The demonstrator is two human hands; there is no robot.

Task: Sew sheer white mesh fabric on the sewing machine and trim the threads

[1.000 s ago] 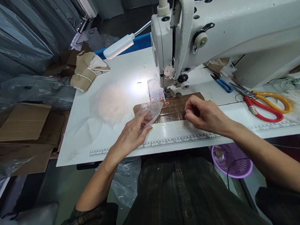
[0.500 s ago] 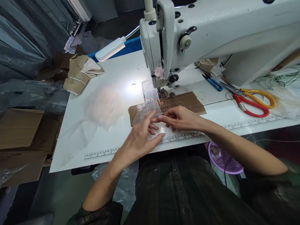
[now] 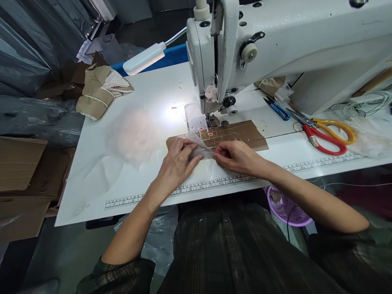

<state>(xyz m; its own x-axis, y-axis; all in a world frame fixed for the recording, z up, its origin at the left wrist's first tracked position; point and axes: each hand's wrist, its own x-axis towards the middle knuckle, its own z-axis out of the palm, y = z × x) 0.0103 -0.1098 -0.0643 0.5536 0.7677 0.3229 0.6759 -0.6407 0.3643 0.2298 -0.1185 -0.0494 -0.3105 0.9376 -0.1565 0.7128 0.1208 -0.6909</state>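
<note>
A small piece of sheer white fabric point(image 3: 199, 142) lies in front of the sewing machine's presser foot point(image 3: 209, 120), over a strip of brown tape point(image 3: 244, 133) stuck on the table. My left hand point(image 3: 178, 162) is closed on the fabric's left part, thumb and fingers pinched together. At the fabric's right edge, my right hand point(image 3: 236, 157) is closed in a pinch on it; its fingertips are partly hidden. Small red marks show on the plate near the needle. A pale fabric rosette point(image 3: 211, 93) is on the machine head.
Left of my hands is a heap of sheer pale fabric point(image 3: 135, 136). Red-and-yellow scissors point(image 3: 327, 132) and blue thread snips point(image 3: 277, 108) lie at right. A wrapped bundle point(image 3: 96, 92) sits at the far left corner. A ruler tape point(image 3: 201, 185) runs along the front edge.
My left hand has moved left and lowered its fingers onto the fabric. The two hands, nearly touching before, are now apart, with the fabric stretched between them.
</note>
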